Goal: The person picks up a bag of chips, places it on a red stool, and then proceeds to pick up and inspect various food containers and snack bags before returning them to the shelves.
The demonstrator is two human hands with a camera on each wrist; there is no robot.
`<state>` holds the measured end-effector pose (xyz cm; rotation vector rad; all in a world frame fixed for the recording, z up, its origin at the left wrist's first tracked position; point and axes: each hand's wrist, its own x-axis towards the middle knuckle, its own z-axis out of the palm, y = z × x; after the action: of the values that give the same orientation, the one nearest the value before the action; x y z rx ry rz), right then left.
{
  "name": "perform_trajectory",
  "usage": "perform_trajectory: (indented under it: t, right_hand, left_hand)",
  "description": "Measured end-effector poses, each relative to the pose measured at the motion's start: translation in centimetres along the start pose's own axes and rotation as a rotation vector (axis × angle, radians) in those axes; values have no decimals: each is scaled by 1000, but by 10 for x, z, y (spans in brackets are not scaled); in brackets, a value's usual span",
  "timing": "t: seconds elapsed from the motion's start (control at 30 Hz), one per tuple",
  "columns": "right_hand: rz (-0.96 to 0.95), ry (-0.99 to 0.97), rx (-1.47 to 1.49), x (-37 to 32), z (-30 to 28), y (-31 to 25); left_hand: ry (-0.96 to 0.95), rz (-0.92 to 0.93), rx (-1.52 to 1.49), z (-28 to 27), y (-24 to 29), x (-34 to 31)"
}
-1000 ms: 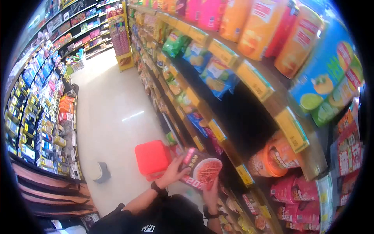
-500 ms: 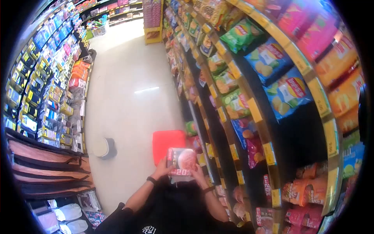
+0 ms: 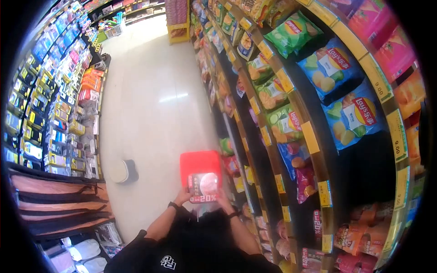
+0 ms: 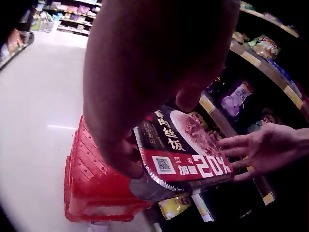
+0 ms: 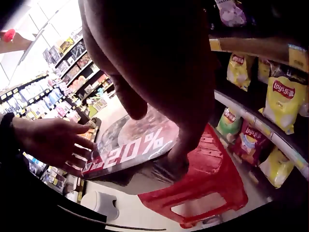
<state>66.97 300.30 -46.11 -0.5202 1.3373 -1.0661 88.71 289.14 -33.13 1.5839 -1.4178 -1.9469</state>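
Note:
Both hands hold a boxed instant rice meal (image 3: 202, 187), a tray in a dark and red sleeve with a picture of the dish and "20%" on top. Along its left side lies my left hand (image 3: 182, 196), whose fingers (image 4: 126, 159) come round the edge in the left wrist view. My right hand (image 3: 223, 200) has the opposite side, with its thumb (image 5: 133, 102) over the top and fingers beneath. From the head, the pack overlaps a red plastic stool (image 3: 199, 161) standing on the floor.
Shelves of chip bags (image 3: 330, 68) with yellow price tags (image 3: 312, 136) line my right. Cup-shaped orange packs (image 3: 353, 239) stand low there. A small pale stool (image 3: 123, 172) sits on the aisle floor (image 3: 145, 113). Hanging goods (image 3: 59, 127) fill the left wall.
The view has swung from the right-hand shelf towards the aisle. The meal pack, tilted beside the shelf earlier, has come in front of my body with its print upright, both hands still on it.

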Motion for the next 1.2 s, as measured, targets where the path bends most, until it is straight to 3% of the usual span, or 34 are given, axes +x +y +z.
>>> perform_trajectory:
  t: [0.17,0.27,0.33,0.37,0.47,0.5,0.6,0.73,0.8,0.87,0.93,0.97,1.07,1.2]
  right_hand:
    - [15,118,-301,-12,19,-40]
    - [-336,-29,-455,15,17,-25]
    - [-323,18,-549,3,25,-43]
    - [-315,41,-600,-6,30,-56]
    - [-379,76,-732,-19,41,-57]
    - [-293,32,-681,-22,40,-60]
    - [-300,30,-761,-33,19,-22]
    - [-225,114,-748,-92,2,-45]
    - [-43,126,-852,-101,-17,-32]
    - [-49,291,-893,-110,-32,-15]
    - [-160,424,-799,-121,-41,-9]
    - [-241,501,-729,-131,-41,-16]
    - [-195,610,-641,-158,-35,-32]
    - [-30,608,-565,-183,-33,-6]
  left_hand:
    - [0,16,-122,-5,-29,32]
    - [97,63,-75,-4,-29,40]
    - [142,94,-33,1,-24,40]
    - [315,-7,196,5,-55,57]
    - [30,-70,100,-1,-49,60]
    - [22,-3,17,4,-47,57]
    - [13,45,129,8,-74,65]
    - [-95,-87,232,10,-72,51]
    - [-231,-76,357,8,-78,50]
    - [-298,-85,327,18,-47,31]
    - [-355,-81,418,24,-64,38]
    - [-385,19,404,30,-73,41]
    - [-525,-139,509,52,-22,23]
    - [-776,63,500,82,-26,44]
